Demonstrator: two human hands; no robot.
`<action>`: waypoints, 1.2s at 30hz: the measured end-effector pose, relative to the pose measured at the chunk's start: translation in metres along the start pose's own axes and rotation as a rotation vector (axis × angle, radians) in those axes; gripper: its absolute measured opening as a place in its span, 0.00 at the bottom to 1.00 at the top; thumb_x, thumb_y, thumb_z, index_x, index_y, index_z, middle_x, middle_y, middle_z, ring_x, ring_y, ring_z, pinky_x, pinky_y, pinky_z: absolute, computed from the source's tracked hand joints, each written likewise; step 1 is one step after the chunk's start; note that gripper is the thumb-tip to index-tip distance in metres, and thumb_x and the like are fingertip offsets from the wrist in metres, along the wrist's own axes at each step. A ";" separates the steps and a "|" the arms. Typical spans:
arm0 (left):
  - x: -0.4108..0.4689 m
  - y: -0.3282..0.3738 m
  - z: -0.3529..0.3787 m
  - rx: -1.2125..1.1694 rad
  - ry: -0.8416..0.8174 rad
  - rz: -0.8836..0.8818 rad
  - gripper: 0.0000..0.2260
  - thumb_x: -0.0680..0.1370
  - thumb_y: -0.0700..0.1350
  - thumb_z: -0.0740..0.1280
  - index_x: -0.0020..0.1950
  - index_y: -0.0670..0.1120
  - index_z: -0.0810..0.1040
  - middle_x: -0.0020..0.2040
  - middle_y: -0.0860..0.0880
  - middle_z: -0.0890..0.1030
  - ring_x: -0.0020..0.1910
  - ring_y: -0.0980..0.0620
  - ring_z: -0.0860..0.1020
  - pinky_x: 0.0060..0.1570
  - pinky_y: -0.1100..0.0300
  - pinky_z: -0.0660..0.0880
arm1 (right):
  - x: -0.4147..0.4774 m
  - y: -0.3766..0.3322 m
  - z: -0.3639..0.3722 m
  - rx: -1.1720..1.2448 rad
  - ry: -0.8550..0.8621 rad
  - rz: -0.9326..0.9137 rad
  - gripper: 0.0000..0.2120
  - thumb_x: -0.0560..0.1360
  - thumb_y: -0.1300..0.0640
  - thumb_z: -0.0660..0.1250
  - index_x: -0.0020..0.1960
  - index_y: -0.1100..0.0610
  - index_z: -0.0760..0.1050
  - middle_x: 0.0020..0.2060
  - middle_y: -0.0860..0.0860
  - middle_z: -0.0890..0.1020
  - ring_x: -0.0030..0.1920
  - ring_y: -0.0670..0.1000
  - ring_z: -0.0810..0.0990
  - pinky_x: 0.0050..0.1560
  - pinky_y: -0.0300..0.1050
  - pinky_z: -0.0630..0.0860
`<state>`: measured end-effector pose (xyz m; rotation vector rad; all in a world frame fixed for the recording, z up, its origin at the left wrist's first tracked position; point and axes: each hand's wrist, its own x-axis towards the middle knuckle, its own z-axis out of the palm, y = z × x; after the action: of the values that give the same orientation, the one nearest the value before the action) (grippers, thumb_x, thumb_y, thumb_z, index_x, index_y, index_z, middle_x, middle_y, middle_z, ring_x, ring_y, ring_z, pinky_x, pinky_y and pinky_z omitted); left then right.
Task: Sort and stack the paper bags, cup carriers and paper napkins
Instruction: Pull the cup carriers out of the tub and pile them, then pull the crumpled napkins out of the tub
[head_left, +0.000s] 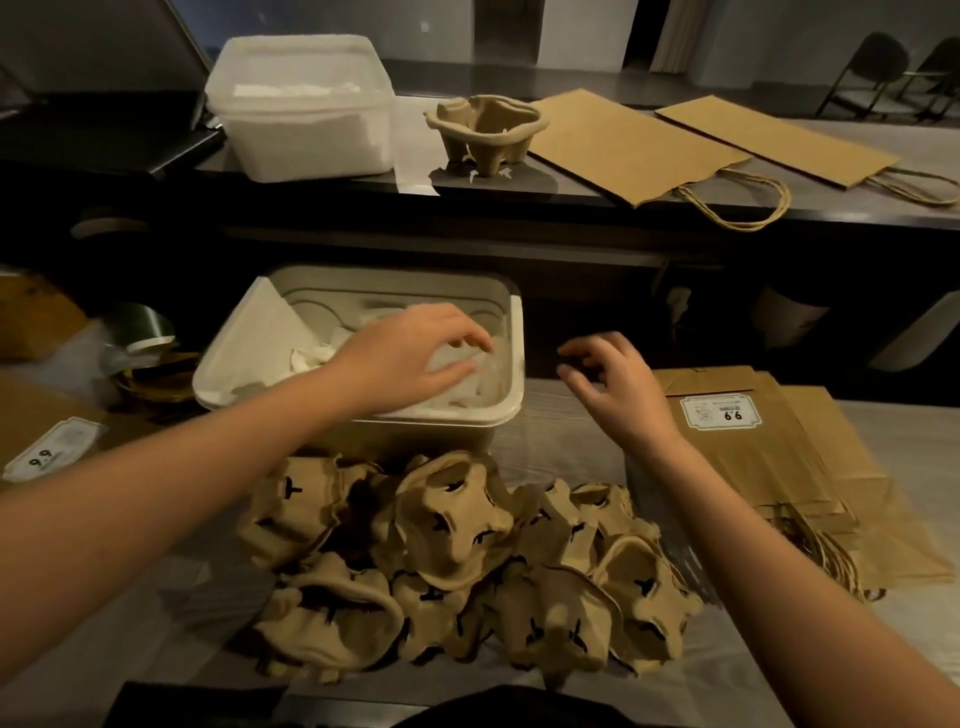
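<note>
My left hand (410, 353) reaches into a white plastic tub (511, 364) and its fingers pinch crumpled white paper napkins (311, 356). My right hand (618, 384) hovers beside the tub's right wall, fingers loosely curled, holding nothing. In front of me lies a heap of several brown pulp cup carriers (457, 561), mostly upside down. A stack of flat brown paper bags (769, 457) with a price label lies at the right. On the raised counter behind stand one upright cup carrier (488, 132), two flat paper bags (623, 145) and a lidded translucent box with white napkins (301, 104).
Another brown bag with a price label (47, 457) lies at the left edge. A roll of tape and dark clutter (140, 338) sit left of the tub. The dark counter ledge (519, 208) rises behind the work surface. Folding chairs (878, 67) stand far right.
</note>
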<state>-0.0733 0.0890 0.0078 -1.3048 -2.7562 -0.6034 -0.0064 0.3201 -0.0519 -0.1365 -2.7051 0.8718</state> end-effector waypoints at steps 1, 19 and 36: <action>0.001 -0.012 -0.002 -0.035 -0.018 -0.091 0.11 0.79 0.50 0.63 0.61 0.54 0.75 0.58 0.55 0.75 0.54 0.60 0.72 0.47 0.68 0.67 | 0.005 -0.014 -0.002 0.009 -0.013 -0.042 0.14 0.76 0.51 0.65 0.61 0.51 0.74 0.58 0.47 0.73 0.59 0.47 0.72 0.56 0.45 0.74; -0.001 -0.155 0.006 -0.488 -0.473 -1.056 0.37 0.73 0.54 0.71 0.75 0.60 0.52 0.77 0.45 0.54 0.73 0.38 0.60 0.59 0.38 0.71 | 0.105 -0.089 0.118 -0.394 -0.883 0.211 0.53 0.63 0.41 0.75 0.77 0.46 0.46 0.75 0.56 0.57 0.72 0.62 0.59 0.67 0.58 0.63; 0.019 -0.162 0.044 -0.231 -0.921 -0.826 0.46 0.69 0.53 0.75 0.75 0.58 0.46 0.70 0.43 0.63 0.62 0.42 0.70 0.48 0.53 0.77 | 0.102 -0.080 0.166 -0.398 -0.921 -0.001 0.53 0.65 0.57 0.77 0.76 0.41 0.43 0.75 0.56 0.49 0.71 0.64 0.60 0.66 0.56 0.68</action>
<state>-0.2011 0.0260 -0.0831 -0.3921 -4.1273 -0.3737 -0.1548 0.1811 -0.1076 0.2527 -3.7072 0.4189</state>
